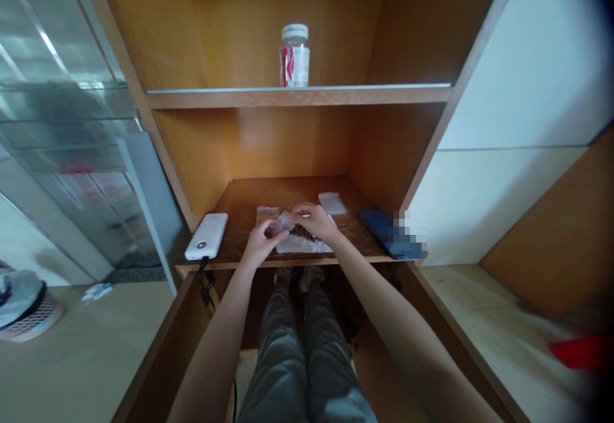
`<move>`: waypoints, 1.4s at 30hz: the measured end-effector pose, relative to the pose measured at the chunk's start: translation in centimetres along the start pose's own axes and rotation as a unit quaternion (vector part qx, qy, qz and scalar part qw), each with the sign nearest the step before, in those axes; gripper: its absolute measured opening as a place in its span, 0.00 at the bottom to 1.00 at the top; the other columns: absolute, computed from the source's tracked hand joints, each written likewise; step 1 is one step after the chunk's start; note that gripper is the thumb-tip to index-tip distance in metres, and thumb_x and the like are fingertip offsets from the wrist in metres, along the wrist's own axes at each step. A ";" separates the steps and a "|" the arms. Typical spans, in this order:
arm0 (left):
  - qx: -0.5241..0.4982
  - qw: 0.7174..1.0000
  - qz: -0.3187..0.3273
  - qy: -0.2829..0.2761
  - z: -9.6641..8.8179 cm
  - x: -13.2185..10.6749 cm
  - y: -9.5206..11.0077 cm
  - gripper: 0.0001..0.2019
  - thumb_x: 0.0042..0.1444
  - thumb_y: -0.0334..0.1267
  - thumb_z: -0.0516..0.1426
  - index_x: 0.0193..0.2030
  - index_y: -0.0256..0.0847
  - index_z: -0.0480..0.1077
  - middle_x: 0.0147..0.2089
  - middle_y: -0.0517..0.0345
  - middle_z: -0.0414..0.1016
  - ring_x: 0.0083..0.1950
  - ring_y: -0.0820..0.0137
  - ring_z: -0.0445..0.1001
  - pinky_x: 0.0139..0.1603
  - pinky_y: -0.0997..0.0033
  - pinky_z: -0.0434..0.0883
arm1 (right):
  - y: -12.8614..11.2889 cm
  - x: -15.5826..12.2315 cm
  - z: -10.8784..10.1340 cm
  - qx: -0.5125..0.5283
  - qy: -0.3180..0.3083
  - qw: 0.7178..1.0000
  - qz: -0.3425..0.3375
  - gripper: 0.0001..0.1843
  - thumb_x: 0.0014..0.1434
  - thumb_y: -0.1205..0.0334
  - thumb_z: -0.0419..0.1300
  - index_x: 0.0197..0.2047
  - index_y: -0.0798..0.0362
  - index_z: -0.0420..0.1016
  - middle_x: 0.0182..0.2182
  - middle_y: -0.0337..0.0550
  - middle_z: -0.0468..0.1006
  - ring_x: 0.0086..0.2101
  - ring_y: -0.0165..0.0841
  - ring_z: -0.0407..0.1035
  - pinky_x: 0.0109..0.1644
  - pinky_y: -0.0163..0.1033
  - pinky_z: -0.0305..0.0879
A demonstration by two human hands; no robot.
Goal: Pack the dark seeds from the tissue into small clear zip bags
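1. we take the pale sheet [300,246] as our landmark; it lies on the lower shelf [288,186] close to the front edge, its long side running left to right. tissue or plastic, we cannot tell.
2. a heap of dark pieces [307,236] rests on the sheet, along its far half. too small for us to name.
3. the left hand [265,241] is at the sheet's left end, thumb and fingers pinched on a small clear bag [286,221].
4. that bag sits above the sheet's far left corner, between the two hands and just left of the heap. fingers hide part of it, so we cannot fix its long axis.
5. the right hand [313,220] comes in over the sheet's far side, fingers bent, tips at the bag's right side. we cannot tell whether they grip anything.
6. key relation, as we judge it: bag directly left of the right hand's fingertips, heap just below that hand; so the right hand is the nearer one to the pieces.
7. beyond the sheet, two flat bags: one flat bag [267,211] behind the left hand, another flat bag [332,203] to the far right.
8. well left of the sheet, a white power bank [207,237]; to its right, a dark blue phone-like thing [381,228].
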State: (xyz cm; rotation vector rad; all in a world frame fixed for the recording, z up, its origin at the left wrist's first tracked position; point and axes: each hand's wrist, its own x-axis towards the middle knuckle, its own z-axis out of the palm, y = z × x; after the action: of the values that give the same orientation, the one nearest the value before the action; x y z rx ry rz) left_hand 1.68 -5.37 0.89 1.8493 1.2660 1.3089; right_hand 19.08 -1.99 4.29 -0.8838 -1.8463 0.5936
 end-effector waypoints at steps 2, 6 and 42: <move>-0.001 1.000 0.001 0.009 0.0 0.0 0.0 0.20 0.45 0.47 0.60 0.42 0.38 0.70 0.38 0.51 0.75 0.39 0.65 0.72 0.41 0.66 0.66 | -0.1 -0.2 0.0 0.019 0.001 1.000 0.003 0.07 0.51 0.63 0.57 0.28 0.55 0.75 0.30 0.43 0.77 0.34 0.30 0.70 0.42 0.36 0.63; -0.014 0.999 0.004 0.028 0.1 -0.1 0.1 0.19 0.45 0.47 0.60 0.41 0.38 0.70 0.39 0.51 0.75 0.39 0.65 0.72 0.42 0.66 0.66 | -0.3 -0.7 0.1 0.056 -0.024 0.998 0.011 0.08 0.50 0.60 0.58 0.31 0.54 0.76 0.32 0.42 0.77 0.37 0.31 0.70 0.44 0.36 0.63; -0.231 0.969 -0.085 0.013 -0.8 0.2 0.6 0.20 0.43 0.44 0.61 0.42 0.36 0.67 0.32 0.58 0.74 0.29 0.72 0.73 0.37 0.68 0.69 | -0.7 -0.7 0.0 0.356 0.149 0.907 0.169 0.17 0.38 0.50 0.65 0.26 0.54 0.70 0.28 0.40 0.75 0.31 0.34 0.72 0.34 0.39 0.71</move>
State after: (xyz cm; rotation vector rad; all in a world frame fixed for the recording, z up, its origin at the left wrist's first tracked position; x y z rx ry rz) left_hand 1.23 -5.46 1.77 1.3726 0.9983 1.3933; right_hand 19.02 -3.00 4.36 -0.7328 -1.0666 1.1833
